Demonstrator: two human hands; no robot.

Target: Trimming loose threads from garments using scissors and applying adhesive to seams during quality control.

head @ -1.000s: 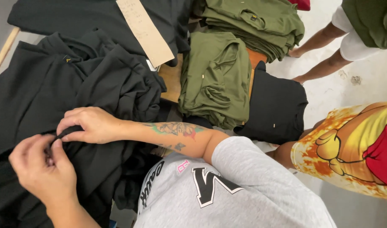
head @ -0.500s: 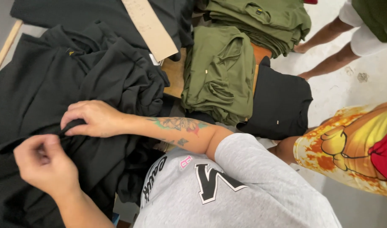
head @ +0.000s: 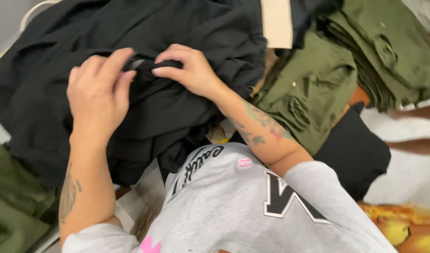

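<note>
- Black garment (head: pixel 144 93) is gripped at one small spot by both hands: left hand (head: pixel 98 96) pinches it, right hand (head: pixel 189 70) closes on it.
- Folded olive garments (head: pixel 318 84) lie beside; the black one looks unfinished.

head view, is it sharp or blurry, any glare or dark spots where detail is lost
Head view: even, soft light, no glare; slight motion blur on the left hand, while the right hand reads sharper. The heap of black fabric garments swallows fold detail in its darkest parts; the folded olive-green cloth garments show seams clearly.
</note>
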